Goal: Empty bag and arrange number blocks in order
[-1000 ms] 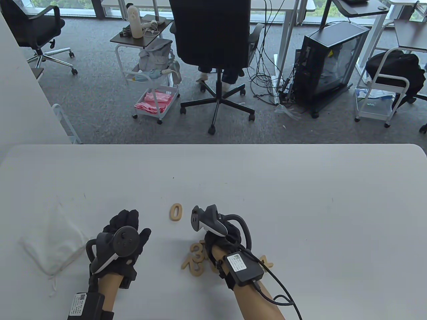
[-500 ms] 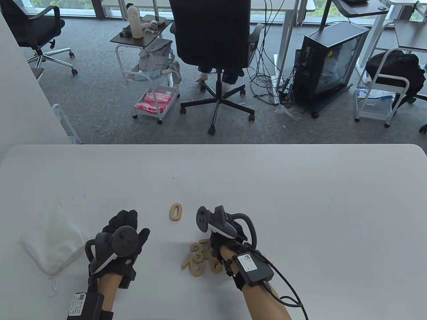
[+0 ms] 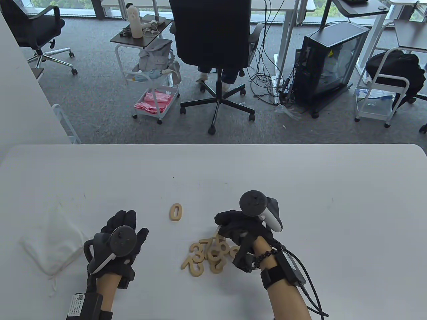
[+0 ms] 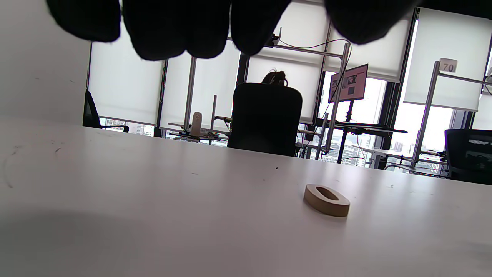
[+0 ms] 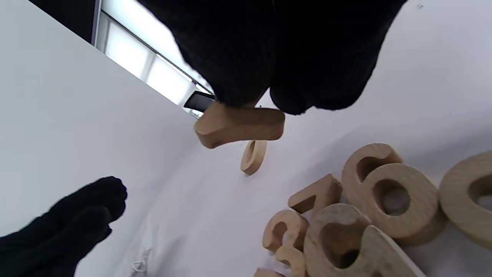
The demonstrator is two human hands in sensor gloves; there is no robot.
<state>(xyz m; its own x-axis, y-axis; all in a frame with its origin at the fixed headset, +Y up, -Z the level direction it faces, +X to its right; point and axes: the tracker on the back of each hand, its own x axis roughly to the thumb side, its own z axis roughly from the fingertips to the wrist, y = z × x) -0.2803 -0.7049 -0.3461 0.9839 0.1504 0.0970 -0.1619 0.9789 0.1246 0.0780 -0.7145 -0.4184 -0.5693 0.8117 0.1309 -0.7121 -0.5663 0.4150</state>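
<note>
Pinching 1 wooden block [image 5: 240, 125] above the pile [image 3: 208, 255], the right hand [image 3: 243, 230] hovers; the left hand [image 3: 121, 233] rests flat, fingers relaxed, near the 0 [image 3: 175, 212].

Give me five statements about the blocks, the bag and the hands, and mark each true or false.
1. The 0 block lies apart from the pile. True.
2. The right hand is empty. False: its fingers pinch a block.
3. The bag lies left of the left hand. True.
4. The left hand grips the 0 block. False: it holds nothing.
5. The pile sits inside the bag. False: it lies on the table.
</note>
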